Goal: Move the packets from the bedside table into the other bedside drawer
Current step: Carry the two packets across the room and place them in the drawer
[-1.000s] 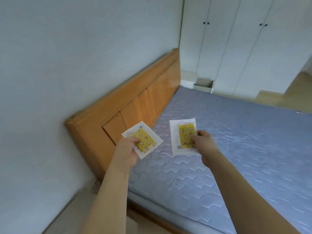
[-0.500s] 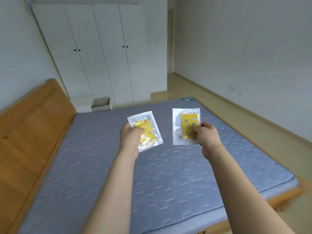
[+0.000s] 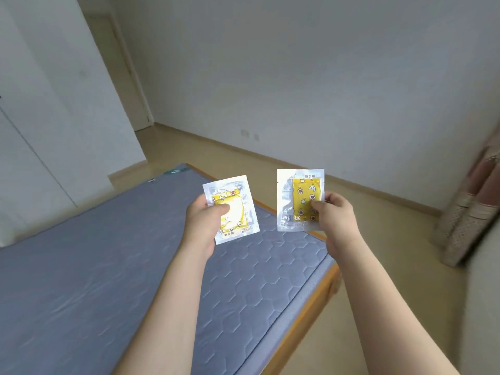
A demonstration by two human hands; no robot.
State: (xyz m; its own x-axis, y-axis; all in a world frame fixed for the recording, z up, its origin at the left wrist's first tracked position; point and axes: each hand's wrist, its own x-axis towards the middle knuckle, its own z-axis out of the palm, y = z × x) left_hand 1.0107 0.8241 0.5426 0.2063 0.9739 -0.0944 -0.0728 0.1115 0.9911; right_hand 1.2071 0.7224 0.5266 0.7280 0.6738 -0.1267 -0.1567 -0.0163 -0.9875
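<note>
We saw the pale wall [image 3: 324, 77] filling the view from twelve to three o'clock, with white wardrobe doors [image 3: 40, 117] running down the nine o'clock side. The blue-grey quilted mattress [image 3: 108, 280] spread across the seven o'clock part of the view on a wooden bed frame [image 3: 305, 307], whose edge showed along its five o'clock side. Tan flooring [image 3: 365, 226] lay between the bed and the wall, and a patterned curtain [image 3: 470, 212] hung at three o'clock. Our two bare forearms reached in from six o'clock. Our left hand [image 3: 203, 223] pinched the left packet [image 3: 232, 209], thumb on its face, holding it tilted above the mattress. Our right hand [image 3: 335, 220] pinched the right packet [image 3: 299, 198] by its three o'clock edge, holding it upright above the mattress corner. Both packets were clear sachets with yellow patterned inserts, held side by side, near each other but apart.
</note>
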